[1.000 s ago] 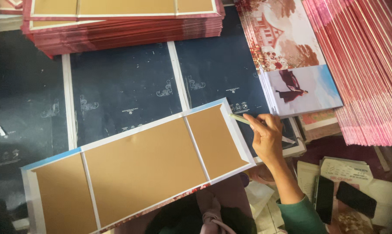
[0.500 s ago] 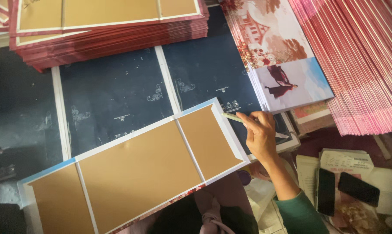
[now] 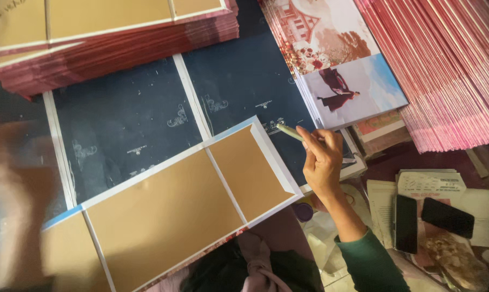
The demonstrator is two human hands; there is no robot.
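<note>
A: At 3 o'clock of the brown board (image 3: 163,216), right hand (image 3: 323,165) is up, fingers pinched around a pale thin stick (image 3: 289,132). Stick tip points toward 10 o'clock, sits just off the board's folded white flap (image 3: 274,157).

B: Board position?

A: Lying flat and tilted, near corner low at 7 o'clock, far corner up at 1 o'clock. Three brown panels split by white strips. It lies on a dark blue printed sheet (image 3: 131,130).

B: Left hand?

A: Big blur at 9 o'clock (image 3: 12,200), on or over the board's left end. Finger state: cannot tell.

B: Surroundings?

A: Stack of same boards with red edges (image 3: 109,38) at 11 o'clock. Printed photo sheets (image 3: 342,65) at 1 o'clock, fanned red sheets (image 3: 444,70) at 2 o'clock. Two dark phones (image 3: 425,219) on papers at 4 o'clock. Green sleeve (image 3: 369,265) on the right arm.
</note>
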